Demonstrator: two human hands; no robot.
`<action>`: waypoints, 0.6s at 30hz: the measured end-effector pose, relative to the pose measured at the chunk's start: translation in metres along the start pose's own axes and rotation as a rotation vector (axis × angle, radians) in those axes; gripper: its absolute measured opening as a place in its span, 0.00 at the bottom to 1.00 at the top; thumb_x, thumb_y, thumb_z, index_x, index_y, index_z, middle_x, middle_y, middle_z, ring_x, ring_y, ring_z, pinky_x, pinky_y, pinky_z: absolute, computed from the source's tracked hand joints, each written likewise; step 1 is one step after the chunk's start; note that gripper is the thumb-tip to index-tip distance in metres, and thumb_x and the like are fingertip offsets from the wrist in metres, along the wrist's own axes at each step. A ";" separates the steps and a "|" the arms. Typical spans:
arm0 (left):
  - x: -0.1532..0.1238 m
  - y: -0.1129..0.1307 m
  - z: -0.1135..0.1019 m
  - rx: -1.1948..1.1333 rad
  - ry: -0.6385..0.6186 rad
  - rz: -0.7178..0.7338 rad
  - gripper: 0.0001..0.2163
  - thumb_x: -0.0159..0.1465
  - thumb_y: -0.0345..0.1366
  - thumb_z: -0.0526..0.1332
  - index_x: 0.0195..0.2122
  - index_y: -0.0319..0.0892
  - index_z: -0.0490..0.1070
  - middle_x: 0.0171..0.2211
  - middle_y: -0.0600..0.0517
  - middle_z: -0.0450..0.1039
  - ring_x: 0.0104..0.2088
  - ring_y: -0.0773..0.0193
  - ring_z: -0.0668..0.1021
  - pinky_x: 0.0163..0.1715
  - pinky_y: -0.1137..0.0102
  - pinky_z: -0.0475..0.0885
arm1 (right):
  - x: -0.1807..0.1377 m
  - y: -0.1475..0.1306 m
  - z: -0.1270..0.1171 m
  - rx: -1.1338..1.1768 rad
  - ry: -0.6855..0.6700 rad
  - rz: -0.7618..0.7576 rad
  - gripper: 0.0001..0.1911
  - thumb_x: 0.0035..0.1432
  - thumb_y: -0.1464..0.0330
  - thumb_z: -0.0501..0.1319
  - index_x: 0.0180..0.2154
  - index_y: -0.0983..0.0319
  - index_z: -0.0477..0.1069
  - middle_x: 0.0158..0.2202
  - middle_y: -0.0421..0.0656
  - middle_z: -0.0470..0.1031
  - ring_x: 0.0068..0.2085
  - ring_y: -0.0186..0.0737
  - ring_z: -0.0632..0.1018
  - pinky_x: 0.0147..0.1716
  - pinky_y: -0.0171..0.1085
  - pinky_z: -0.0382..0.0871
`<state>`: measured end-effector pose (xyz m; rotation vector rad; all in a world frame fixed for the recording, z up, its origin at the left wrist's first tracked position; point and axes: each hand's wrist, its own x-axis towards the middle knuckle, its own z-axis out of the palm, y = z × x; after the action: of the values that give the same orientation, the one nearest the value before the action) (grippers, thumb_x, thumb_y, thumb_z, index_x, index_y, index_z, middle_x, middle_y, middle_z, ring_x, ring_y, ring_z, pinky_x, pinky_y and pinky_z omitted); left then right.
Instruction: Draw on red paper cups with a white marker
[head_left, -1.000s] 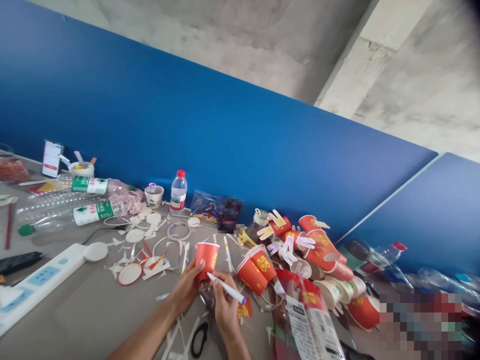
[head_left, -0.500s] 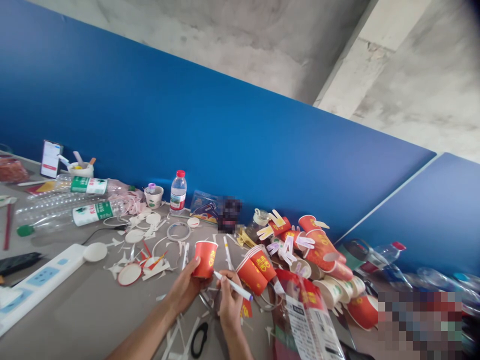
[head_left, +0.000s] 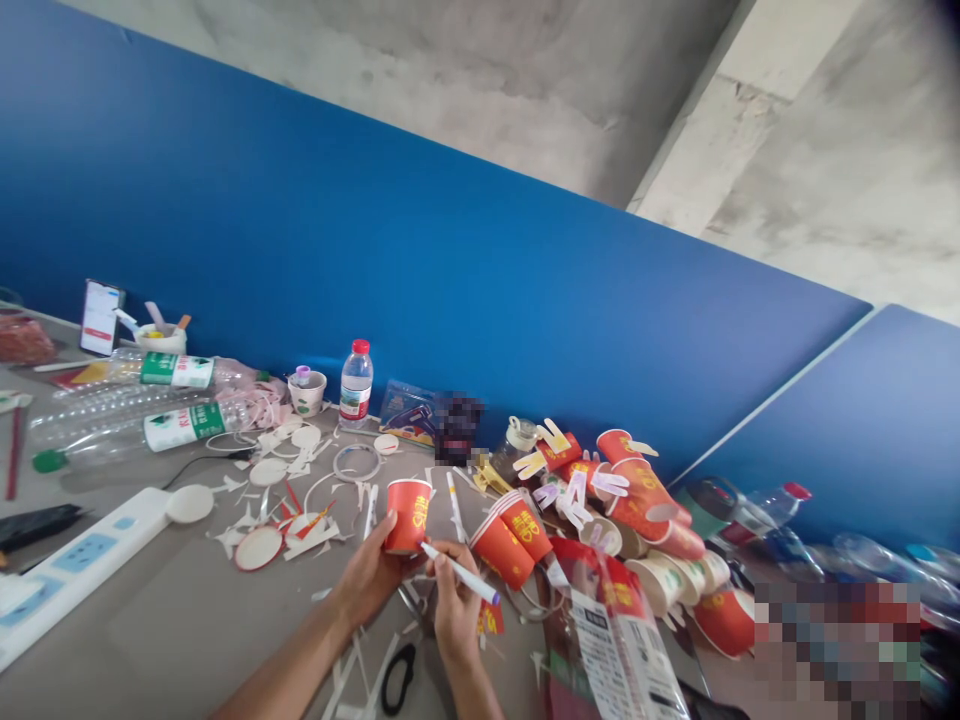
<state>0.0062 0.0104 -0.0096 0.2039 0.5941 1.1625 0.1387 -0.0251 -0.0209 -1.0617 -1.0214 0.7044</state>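
Note:
My left hand [head_left: 370, 568] is closed around the lower left side of a red paper cup [head_left: 409, 512] with yellow lettering, held upright above the table. In my right hand [head_left: 454, 598] is a white marker pen [head_left: 471, 578] with a purple end. Its tip points up and left, at the cup's lower right edge; whether it touches cannot be made out. Just right of my right hand lie stacked red paper cups [head_left: 504, 550]. Below my hands, scissors with a black handle [head_left: 398, 680] lie among white paper strips, their blades partly hidden.
Paper scraps and cut discs [head_left: 259, 548] litter the table on the left, beside a white power strip [head_left: 97, 560]. A water bottle [head_left: 356, 385] stands at the back. More cups [head_left: 641, 490] and a plastic package [head_left: 619, 640] crowd the right. A blue partition [head_left: 420, 250] rises behind.
The cup has turned a little in my left hand and shifted slightly left. My right hand and the marker have moved slightly left, keeping close to the cup's lower edge.

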 end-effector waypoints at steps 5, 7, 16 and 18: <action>0.001 0.003 0.000 -0.021 -0.006 -0.026 0.12 0.80 0.38 0.66 0.42 0.35 0.85 0.38 0.38 0.90 0.36 0.52 0.89 0.44 0.59 0.89 | 0.002 0.004 -0.003 -0.009 0.042 0.049 0.26 0.68 0.40 0.71 0.33 0.55 0.83 0.25 0.40 0.77 0.27 0.48 0.78 0.30 0.44 0.76; 0.000 0.004 0.001 -0.031 0.008 -0.027 0.12 0.80 0.38 0.66 0.44 0.36 0.85 0.38 0.39 0.90 0.36 0.51 0.90 0.44 0.58 0.89 | 0.003 0.004 -0.004 -0.011 0.052 0.055 0.26 0.68 0.39 0.70 0.34 0.55 0.83 0.24 0.38 0.76 0.27 0.47 0.77 0.30 0.43 0.76; -0.005 0.005 0.006 -0.036 0.014 0.006 0.11 0.79 0.34 0.67 0.38 0.37 0.83 0.33 0.42 0.88 0.33 0.54 0.89 0.43 0.60 0.89 | 0.002 0.004 -0.001 -0.020 0.075 0.054 0.28 0.66 0.37 0.70 0.31 0.54 0.83 0.23 0.40 0.77 0.27 0.48 0.78 0.28 0.43 0.77; -0.005 0.005 0.005 -0.013 -0.016 0.006 0.12 0.78 0.34 0.68 0.37 0.36 0.84 0.33 0.41 0.88 0.33 0.54 0.88 0.42 0.62 0.88 | 0.001 0.003 -0.001 -0.026 0.046 0.033 0.28 0.67 0.38 0.70 0.32 0.54 0.83 0.24 0.40 0.77 0.27 0.48 0.79 0.28 0.43 0.78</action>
<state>0.0039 0.0084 -0.0015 0.2044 0.5723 1.1693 0.1400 -0.0233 -0.0237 -1.1149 -0.9773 0.6924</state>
